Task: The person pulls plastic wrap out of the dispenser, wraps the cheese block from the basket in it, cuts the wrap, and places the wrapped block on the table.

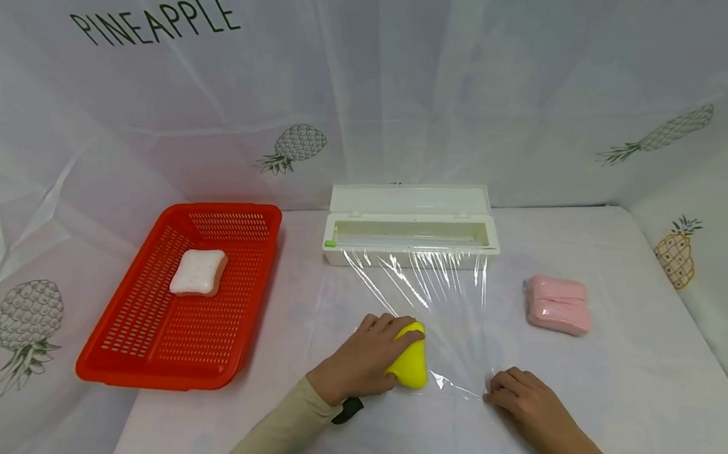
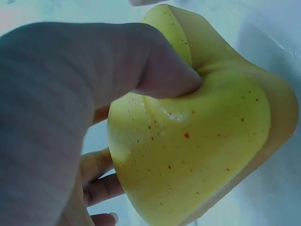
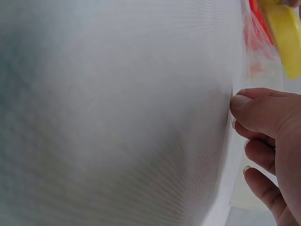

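Observation:
A yellow, slightly speckled sponge (image 1: 414, 365) is gripped by my left hand (image 1: 363, 355). In the left wrist view the thumb sinks into a dent in the sponge (image 2: 207, 146), with fingers on its other side. Clear plastic wrap (image 1: 458, 334) stretches from a white dispenser box (image 1: 361, 258) toward me. The sponge overlaps the film's left part in the head view. My right hand (image 1: 532, 415) pinches the film's near right corner between thumb and forefinger. In the right wrist view the hand (image 3: 282, 127) has its other fingers loosely bent.
A red basket (image 1: 256, 304) stands at the left with a white sponge (image 1: 196, 272) inside. On the right lies a pink sponge (image 1: 559, 306) wrapped in clear film. The dispenser's raised lid (image 1: 411, 199) is close to the pineapple-print cloth (image 1: 412, 102) at the back.

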`<state>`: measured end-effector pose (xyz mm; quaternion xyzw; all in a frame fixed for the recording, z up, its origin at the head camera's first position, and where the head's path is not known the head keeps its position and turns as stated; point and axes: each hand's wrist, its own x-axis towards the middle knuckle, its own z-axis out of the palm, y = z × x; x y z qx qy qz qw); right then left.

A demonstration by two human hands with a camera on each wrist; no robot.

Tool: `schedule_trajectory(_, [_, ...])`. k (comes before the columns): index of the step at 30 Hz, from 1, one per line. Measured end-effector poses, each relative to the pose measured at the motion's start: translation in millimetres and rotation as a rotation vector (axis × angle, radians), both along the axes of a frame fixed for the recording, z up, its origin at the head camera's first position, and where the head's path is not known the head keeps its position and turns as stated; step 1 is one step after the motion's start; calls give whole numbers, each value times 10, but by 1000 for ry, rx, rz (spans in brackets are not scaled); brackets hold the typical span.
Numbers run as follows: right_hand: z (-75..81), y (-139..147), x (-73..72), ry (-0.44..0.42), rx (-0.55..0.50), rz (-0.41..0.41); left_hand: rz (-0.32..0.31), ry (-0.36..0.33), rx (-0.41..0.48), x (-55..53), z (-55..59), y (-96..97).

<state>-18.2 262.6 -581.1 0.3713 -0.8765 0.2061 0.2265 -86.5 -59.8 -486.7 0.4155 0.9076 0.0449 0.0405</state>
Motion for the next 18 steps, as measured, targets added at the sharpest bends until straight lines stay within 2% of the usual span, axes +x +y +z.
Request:
schedule_trajectory(4, [10,2,4,-25,18,-7,-10,-34,-21,-39,-49,89])
schedule_trajectory(12, [35,-5,1,-39,38,1,-7,-50,-62,-89,-205,139])
schedule_trajectory(18, [34,-28,12,-43,35,-11,-11,-70,-33,-94,-317,88])
